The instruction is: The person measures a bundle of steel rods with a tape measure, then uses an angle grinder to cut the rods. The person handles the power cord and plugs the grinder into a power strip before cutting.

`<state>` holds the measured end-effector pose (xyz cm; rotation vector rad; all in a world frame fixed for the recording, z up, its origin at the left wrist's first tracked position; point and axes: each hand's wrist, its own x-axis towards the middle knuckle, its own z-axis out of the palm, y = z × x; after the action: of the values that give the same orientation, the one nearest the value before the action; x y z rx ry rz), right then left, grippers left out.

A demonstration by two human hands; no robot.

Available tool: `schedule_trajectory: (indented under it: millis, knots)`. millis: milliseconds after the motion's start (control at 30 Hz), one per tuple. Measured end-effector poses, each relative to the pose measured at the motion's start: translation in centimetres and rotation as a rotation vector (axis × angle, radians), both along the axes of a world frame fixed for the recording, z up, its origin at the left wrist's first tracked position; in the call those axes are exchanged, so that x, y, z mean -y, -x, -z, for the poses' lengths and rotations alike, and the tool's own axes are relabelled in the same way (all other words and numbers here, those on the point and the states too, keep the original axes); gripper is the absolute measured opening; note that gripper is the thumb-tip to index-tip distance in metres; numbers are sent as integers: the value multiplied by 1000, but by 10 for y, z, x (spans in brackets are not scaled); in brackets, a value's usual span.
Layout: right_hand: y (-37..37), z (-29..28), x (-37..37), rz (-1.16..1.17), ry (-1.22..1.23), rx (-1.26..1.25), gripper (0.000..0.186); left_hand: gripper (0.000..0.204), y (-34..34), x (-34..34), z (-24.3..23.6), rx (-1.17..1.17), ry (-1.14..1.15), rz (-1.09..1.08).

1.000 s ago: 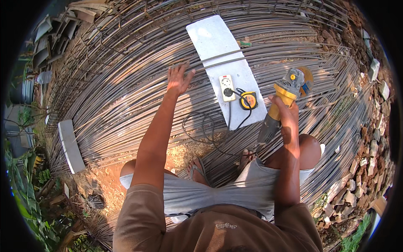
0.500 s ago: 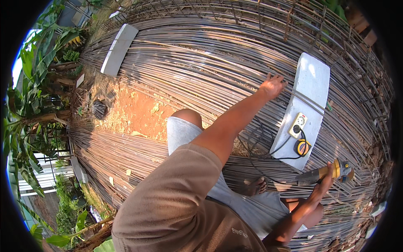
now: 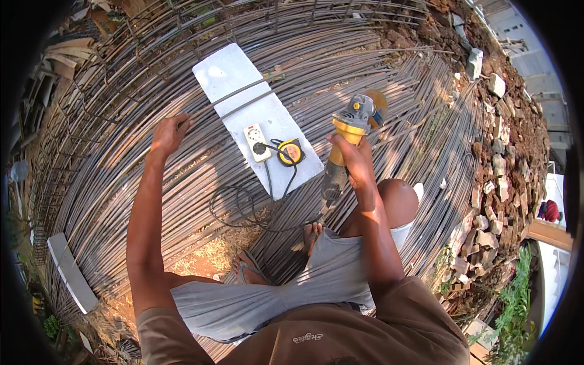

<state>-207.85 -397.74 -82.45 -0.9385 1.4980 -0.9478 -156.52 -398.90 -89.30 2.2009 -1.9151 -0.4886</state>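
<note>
My right hand (image 3: pixel 354 159) is wrapped round the yellow-and-grey body of an angle grinder (image 3: pixel 351 126). Its cutting disc (image 3: pixel 378 103) is uppermost, above the rods and to the right of a pale slab. On the other side of the slab my left hand (image 3: pixel 169 135) is closed, its fingertips at a steel rod; the exact grip is hard to make out. Two steel rods (image 3: pixel 243 106) lie across the white slab (image 3: pixel 234 73). On the slab's lower part sit a white socket strip (image 3: pixel 254 141) with a black plug in it and a yellow-black tape measure (image 3: pixel 291 152).
Long steel rods (image 3: pixel 140 201) cover the ground in a wide bundle. A tied rebar cage (image 3: pixel 140 55) runs along the far side. A black cable (image 3: pixel 234 224) loops near my feet. Another slab (image 3: pixel 72 272) lies at left. Broken bricks and rubble (image 3: pixel 496 182) pile up at right.
My view has swung to the right, bringing the rubble into sight. The grinder is now more upright in my right hand. My left hand's fingers have closed from a spread pose.
</note>
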Motion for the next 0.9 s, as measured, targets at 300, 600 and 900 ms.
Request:
schedule_trajectory:
  millis: [300,600,900]
  knots:
    - [-22,11,-2,22,59,74,48,55,-23,0,72,-196,-12,-75]
    - [-19,5,0,-12,11,21,51,58,9,-8,97,75,-132,-69]
    - [-13,17,2,66,59,-37,53,55,33,-60,93,-64,-70,-31]
